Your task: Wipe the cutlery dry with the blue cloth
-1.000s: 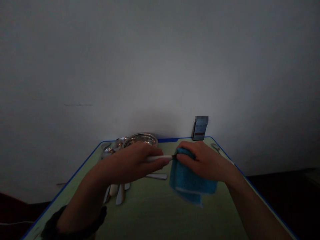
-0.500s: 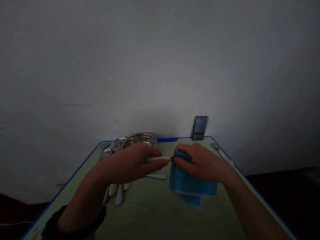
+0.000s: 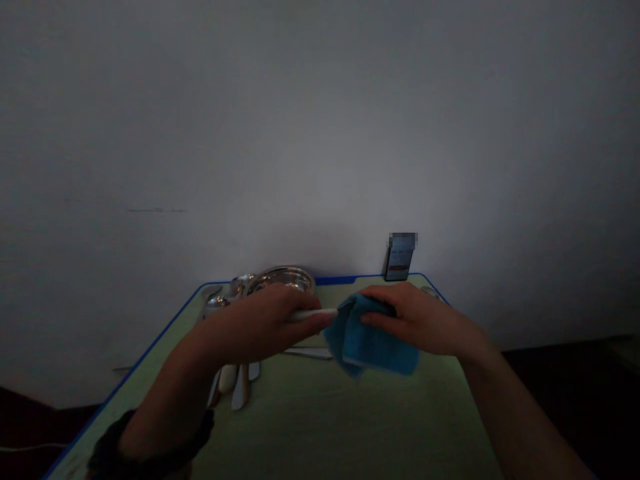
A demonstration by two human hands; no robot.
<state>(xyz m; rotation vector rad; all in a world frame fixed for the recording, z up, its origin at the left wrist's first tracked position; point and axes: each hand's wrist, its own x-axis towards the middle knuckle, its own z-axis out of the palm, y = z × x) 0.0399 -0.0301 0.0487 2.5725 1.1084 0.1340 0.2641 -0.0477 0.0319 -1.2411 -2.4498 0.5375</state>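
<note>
My left hand (image 3: 280,323) is closed around the white handle (image 3: 316,314) of a utensil, which points to the right. The far end of this utensil is hidden at the blue cloth (image 3: 383,347), so its kind cannot be made out. My right hand (image 3: 415,317) pinches the folded cloth between thumb and fingers, and the cloth hangs loosely below. Both hands are above the table. Beneath my left hand lies another light utensil handle (image 3: 311,353). A shiny metal bowl (image 3: 285,270) stands just behind my left hand.
Several metal utensils (image 3: 217,303) lie at the table's left, their handles (image 3: 240,390) reaching toward me under my left forearm. A phone (image 3: 399,263) leans on the wall at the back. Past my right hand shows the tip of a utensil (image 3: 430,291). The table has a blue edge (image 3: 155,340).
My right hand has shifted slightly right and up, and the cloth has swung up and leftward at its lower edge. My left hand keeps its hold on the white handle, nearly still.
</note>
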